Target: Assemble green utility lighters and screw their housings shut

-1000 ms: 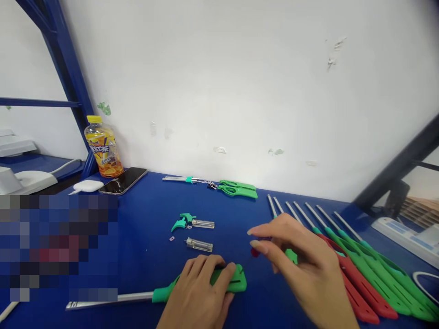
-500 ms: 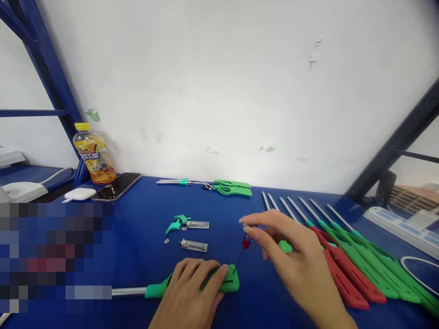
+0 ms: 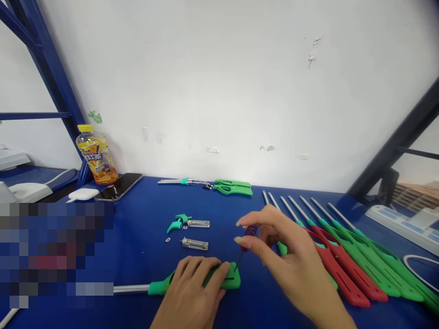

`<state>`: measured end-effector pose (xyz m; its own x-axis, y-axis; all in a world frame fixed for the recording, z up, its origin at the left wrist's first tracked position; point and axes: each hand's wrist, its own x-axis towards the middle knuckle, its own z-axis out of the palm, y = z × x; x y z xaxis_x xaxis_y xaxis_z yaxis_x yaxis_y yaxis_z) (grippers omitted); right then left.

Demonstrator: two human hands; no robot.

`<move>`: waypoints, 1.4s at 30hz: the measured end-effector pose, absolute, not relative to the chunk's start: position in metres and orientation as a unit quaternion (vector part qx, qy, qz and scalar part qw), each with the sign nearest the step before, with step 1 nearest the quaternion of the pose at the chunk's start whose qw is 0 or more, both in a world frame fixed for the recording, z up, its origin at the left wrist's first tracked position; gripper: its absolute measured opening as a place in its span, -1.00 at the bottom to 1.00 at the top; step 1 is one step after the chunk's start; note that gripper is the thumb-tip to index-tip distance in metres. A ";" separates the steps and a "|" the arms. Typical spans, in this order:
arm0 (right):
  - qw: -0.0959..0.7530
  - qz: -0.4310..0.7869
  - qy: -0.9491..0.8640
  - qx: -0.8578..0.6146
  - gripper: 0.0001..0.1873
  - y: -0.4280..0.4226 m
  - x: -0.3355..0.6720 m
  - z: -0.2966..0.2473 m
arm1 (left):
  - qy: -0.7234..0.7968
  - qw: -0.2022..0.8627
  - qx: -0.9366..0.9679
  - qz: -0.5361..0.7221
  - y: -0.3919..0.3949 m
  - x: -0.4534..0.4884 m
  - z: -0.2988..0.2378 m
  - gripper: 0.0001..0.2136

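My left hand (image 3: 194,290) lies curled over the green handle of a long-nosed lighter (image 3: 230,281), whose metal tube (image 3: 128,289) points left along the blue table (image 3: 144,249). My right hand (image 3: 291,256) pinches a small red-handled screwdriver (image 3: 247,237) between thumb and fingers, its thin tip down at the right end of the green handle. Just beyond my left hand lie two clear plastic lighter inserts (image 3: 195,244), one of them with a teal trigger (image 3: 176,223).
A row of several green and red long lighters (image 3: 346,262) lies to the right. A taken-apart green lighter (image 3: 219,186) rests near the wall. A yellow drink bottle (image 3: 96,155), a phone (image 3: 118,187) and a white case (image 3: 83,194) stand at the back left. A power strip (image 3: 404,224) is at the far right.
My right hand has drawn closer to the green handle and brought the red screwdriver's tip down onto its right end. My left hand has stayed on the handle.
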<state>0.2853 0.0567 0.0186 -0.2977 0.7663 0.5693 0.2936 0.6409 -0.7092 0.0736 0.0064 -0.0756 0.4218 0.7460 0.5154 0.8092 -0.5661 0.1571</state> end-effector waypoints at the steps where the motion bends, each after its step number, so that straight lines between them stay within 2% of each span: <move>1: 0.484 0.232 -0.767 -0.352 -0.90 0.057 0.285 0.018 | -0.463 0.058 -0.841 -0.275 0.006 0.074 -0.076 -0.64; 4: 0.469 0.235 -0.771 -0.360 -0.93 0.058 0.286 0.019 | -0.464 0.060 -0.839 -0.276 0.004 0.073 -0.075 -0.66; 9: 0.447 0.310 -0.775 -0.323 -0.69 0.052 0.288 0.023 | -0.466 0.052 -0.839 -0.276 0.004 0.075 -0.074 -0.67; 13: 0.444 0.343 -0.766 -0.314 -0.78 0.052 0.287 0.023 | -0.471 0.049 -0.837 -0.273 0.005 0.076 -0.073 -0.67; 16: 0.431 0.295 -0.783 -0.338 -0.87 0.055 0.286 0.021 | -0.468 0.049 -0.840 -0.271 0.004 0.076 -0.072 -0.66; 20: 0.424 0.212 -0.794 -0.381 -0.87 0.057 0.288 0.020 | -0.470 0.054 -0.840 -0.264 0.004 0.075 -0.071 -0.64; 24: 0.425 0.242 -0.798 -0.351 -0.62 0.057 0.291 0.020 | -0.467 0.059 -0.842 -0.263 0.004 0.075 -0.070 -0.64; 27: 0.440 0.253 -0.782 -0.362 -0.68 0.059 0.292 0.018 | -0.467 0.060 -0.842 -0.264 0.003 0.075 -0.070 -0.65; 31: 0.441 0.197 -0.784 -0.390 -0.81 0.059 0.291 0.018 | -0.471 0.057 -0.841 -0.260 0.002 0.076 -0.069 -0.64; 37: 0.423 0.246 -0.798 -0.352 -0.57 0.056 0.291 0.019 | -0.467 0.058 -0.845 -0.254 0.004 0.076 -0.068 -0.63; 39: 0.428 0.257 -0.792 -0.352 -0.61 0.055 0.291 0.019 | -0.468 0.057 -0.844 -0.255 0.003 0.076 -0.067 -0.63; 42: 0.435 0.239 -0.785 -0.371 -0.79 0.056 0.291 0.020 | -0.470 0.057 -0.843 -0.256 0.002 0.077 -0.067 -0.64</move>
<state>0.2909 0.0562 0.0201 -0.3468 0.7900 0.5057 0.3748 0.6109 -0.6974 0.0765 0.0020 -0.0671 0.4261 0.7637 0.4850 0.8216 -0.5511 0.1458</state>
